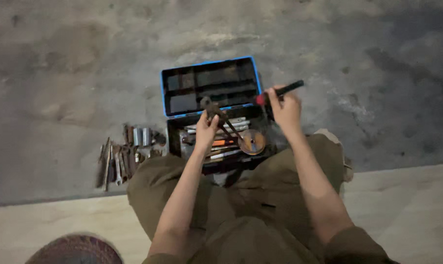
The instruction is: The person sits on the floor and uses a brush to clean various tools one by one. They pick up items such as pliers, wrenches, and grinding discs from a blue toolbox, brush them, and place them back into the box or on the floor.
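Keep both grips firm and lift each tool straight up, clear of the clutter. The left hand [205, 133] is closed around rusty pincers [217, 116], dark and long-handled, above the open toolbox [209, 105]; beyond, the right hand [286, 110] grasps a black screwdriver with red collar [279, 92] at the box's right edge

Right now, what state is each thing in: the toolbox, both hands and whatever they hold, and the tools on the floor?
Toolbox: open, tools inside.
Blue-edged lid: swung back, its tray compartments look empty.
Left hand: closed on dark pliers, lifted over the box.
Right hand: gripping a black-handled tool with a red end, raised.
Round metal disc: lying in the box.
Loose tools: laid out on the concrete floor, left of the box.
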